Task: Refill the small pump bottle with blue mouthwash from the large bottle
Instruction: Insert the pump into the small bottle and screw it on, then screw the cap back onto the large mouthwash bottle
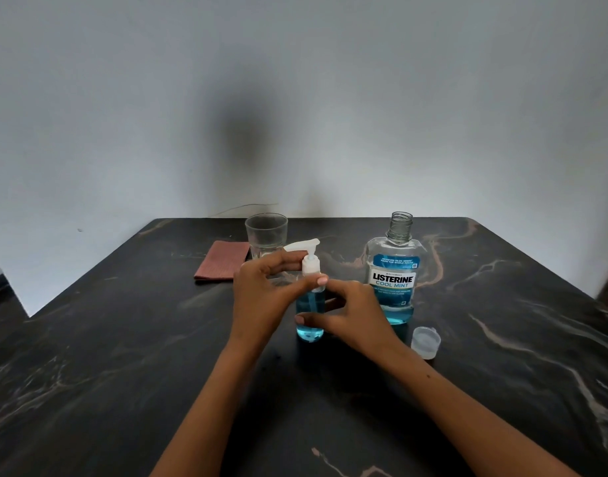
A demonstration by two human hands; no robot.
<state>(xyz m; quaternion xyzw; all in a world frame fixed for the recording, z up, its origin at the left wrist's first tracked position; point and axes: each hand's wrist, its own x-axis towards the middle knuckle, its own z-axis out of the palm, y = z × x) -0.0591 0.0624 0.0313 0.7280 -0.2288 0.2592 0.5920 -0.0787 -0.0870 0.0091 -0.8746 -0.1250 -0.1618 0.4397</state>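
L hand (261, 297) fingers on clear, cylindrical pump bottle (310, 318).

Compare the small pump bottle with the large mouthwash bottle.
The small pump bottle wears its white pump; the large mouthwash bottle stands uncapped. The pump bottle is slim and unlabeled, the large one broad and labeled. Blue fills most of the small, only the large's bottom. Both stand upright.

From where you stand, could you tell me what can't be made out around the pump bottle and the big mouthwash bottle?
All in the head view:
- Pump bottle: the left hand and right hand cover its middle, so the fill level is hidden.
- Pump collar: whether it is screwed fully tight cannot be told.
- Large bottle: the small label print is too small to read.
- Glass: any clear liquid inside cannot be judged.
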